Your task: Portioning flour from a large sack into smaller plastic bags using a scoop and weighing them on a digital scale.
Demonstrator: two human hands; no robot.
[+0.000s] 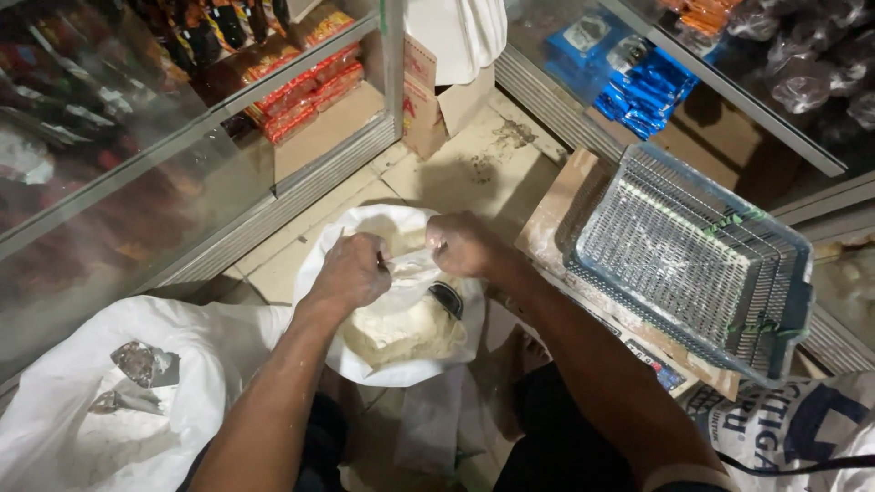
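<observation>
- Lying left of the fingers on the floor, a large open white sack (137, 410) holds pale powder and two crumpled foil scraps (137, 364).
- Left hand (351, 271): fingers curled tight, pinching the thin white plastic bag (401, 273) of pale cream powder, mouth gathered between both fists.
- Right hand (462, 243): fingers closed on the same plastic; closing the bag seems in hand, and a firm twist looks due next.
- Right of the fingers, a blue-rimmed wire-mesh basket (693, 255) rests on cardboard.

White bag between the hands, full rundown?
The white bag looks like thin plastic, crumpled, mouth open upward, sitting on the tiled floor between the person's knees. It holds a pale, lumpy powdery mass. The left hand and right hand pinch its gathered top edge. A dark scoop-like object rests inside.
</observation>
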